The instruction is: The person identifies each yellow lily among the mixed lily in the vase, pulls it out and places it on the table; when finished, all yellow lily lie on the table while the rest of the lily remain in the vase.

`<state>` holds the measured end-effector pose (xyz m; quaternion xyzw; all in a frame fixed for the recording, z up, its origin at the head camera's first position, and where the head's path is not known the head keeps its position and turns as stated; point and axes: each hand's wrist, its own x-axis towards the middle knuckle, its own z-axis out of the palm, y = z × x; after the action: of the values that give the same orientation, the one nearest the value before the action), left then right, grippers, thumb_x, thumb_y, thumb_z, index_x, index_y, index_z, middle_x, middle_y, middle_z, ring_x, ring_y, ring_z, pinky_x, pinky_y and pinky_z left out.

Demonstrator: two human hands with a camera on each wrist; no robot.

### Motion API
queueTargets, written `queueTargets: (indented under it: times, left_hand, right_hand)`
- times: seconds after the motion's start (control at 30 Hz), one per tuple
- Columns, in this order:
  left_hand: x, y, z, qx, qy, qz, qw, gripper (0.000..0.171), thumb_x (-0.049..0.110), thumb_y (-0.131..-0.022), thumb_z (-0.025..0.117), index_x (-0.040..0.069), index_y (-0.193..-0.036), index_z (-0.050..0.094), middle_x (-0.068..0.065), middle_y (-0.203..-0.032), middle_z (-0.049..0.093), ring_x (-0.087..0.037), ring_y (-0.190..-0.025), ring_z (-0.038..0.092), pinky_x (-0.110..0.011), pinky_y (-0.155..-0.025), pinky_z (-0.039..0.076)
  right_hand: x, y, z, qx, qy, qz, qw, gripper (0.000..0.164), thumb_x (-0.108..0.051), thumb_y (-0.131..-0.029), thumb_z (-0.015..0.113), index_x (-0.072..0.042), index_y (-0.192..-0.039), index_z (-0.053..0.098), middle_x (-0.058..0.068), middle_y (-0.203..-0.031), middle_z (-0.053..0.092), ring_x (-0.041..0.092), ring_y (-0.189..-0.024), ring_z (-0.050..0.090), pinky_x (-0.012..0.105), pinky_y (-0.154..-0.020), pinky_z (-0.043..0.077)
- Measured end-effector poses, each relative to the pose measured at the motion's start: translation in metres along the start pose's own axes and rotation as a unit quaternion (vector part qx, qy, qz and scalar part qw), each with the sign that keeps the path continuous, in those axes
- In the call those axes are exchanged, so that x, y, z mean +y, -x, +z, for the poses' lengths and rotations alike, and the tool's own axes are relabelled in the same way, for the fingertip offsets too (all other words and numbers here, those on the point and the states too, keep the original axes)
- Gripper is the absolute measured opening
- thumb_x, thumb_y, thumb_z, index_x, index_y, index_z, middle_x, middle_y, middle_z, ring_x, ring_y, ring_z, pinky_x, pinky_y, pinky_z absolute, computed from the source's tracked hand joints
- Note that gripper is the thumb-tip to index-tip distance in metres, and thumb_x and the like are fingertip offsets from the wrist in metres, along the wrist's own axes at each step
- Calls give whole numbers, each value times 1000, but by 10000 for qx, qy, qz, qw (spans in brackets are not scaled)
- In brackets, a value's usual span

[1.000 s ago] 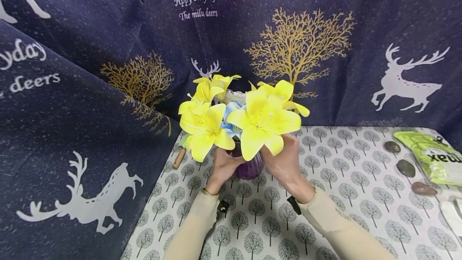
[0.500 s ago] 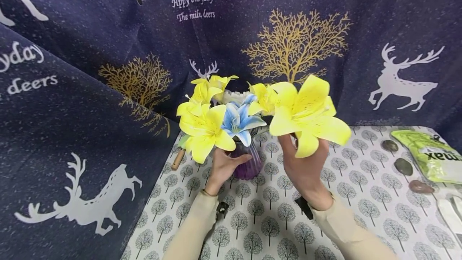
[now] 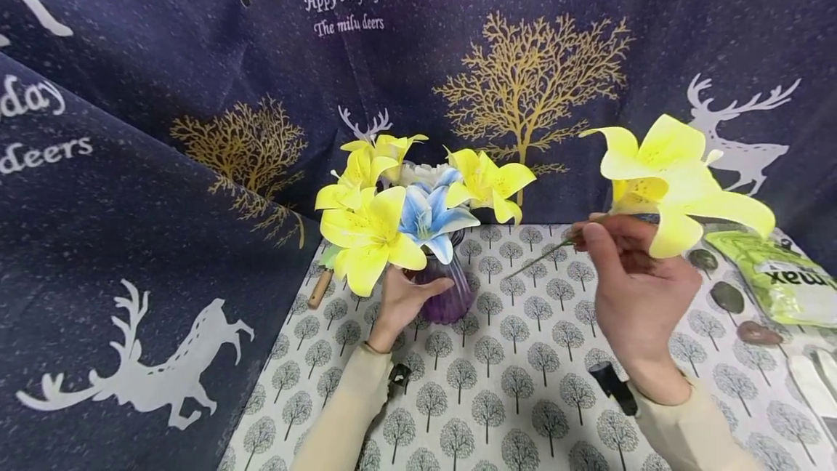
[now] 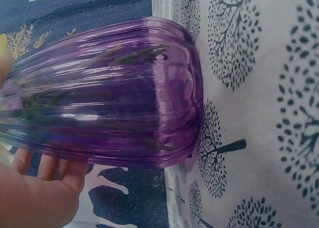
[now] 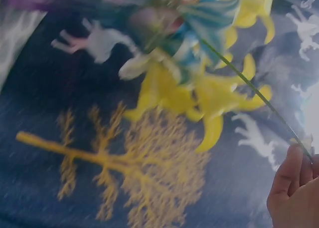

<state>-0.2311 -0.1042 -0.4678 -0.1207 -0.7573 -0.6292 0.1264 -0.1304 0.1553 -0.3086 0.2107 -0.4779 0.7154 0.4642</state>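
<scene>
Near the table's middle stands a ribbed purple glass vase [image 3: 447, 296], filled with yellow lilies [image 3: 373, 235], a blue lily [image 3: 431, 218] and a white flower [image 3: 421, 174]. My left hand [image 3: 407, 302] holds the vase from its left side. In the left wrist view its fingers [image 4: 50, 168] lie along the glass, and stems show dimly inside. My right hand [image 3: 644, 300] pinches the thin green stem [image 3: 543, 256] of a single large yellow lily [image 3: 683, 180], held up right of the vase. That stem points down and left, its end apart from the vase.
A wooden handle [image 3: 320, 289] lies left of the vase, its other end hidden by petals. At the right are several stones [image 3: 727, 297], a green bag [image 3: 778, 278] and white objects [image 3: 811, 387] at the edge. Dark blue printed cloth [image 3: 405, 78] hangs behind.
The right hand has moved right and away from the vase with the yellow lily, whose stem now shows outside the vase. My left hand has stayed on the vase.
</scene>
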Motion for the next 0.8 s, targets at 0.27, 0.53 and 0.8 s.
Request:
queueTargets:
  times: [0.27,0.53,0.8]
  left_hand:
    - [0,-2,0,-75,172,141,9997,80,12,-62,95,15,-131,54,-6,-129,64,-22,-124,59,-39,-110,50]
    - [-2,-4,1,-161,527,173,9983,81,1,-64,92,10,-134,51,-11,-132,62,-23,-123,61,-37,-108,53]
    - [1,-4,1,-132,579,158,9981,82,-3,-63,91,10,-134,52,-11,-132,60,-22,-125,58,-39,-111,50]
  right_hand:
    - [16,-7,-52,288,1304,473,9899,12,13,-83,69,21,-92,69,-2,-77,78,5,-65,71,13,-62,56]
    - [46,-18,-116,-418,3791,1422,9134,15,-9,-91,72,4,-97,75,-30,-71,68,-10,-62,64,6,-53,46]
    - [79,-29,-171,-795,4472,2506,8549,12,-16,-93,72,-8,-101,77,-38,-66,61,-15,-58,58,4,-53,45]
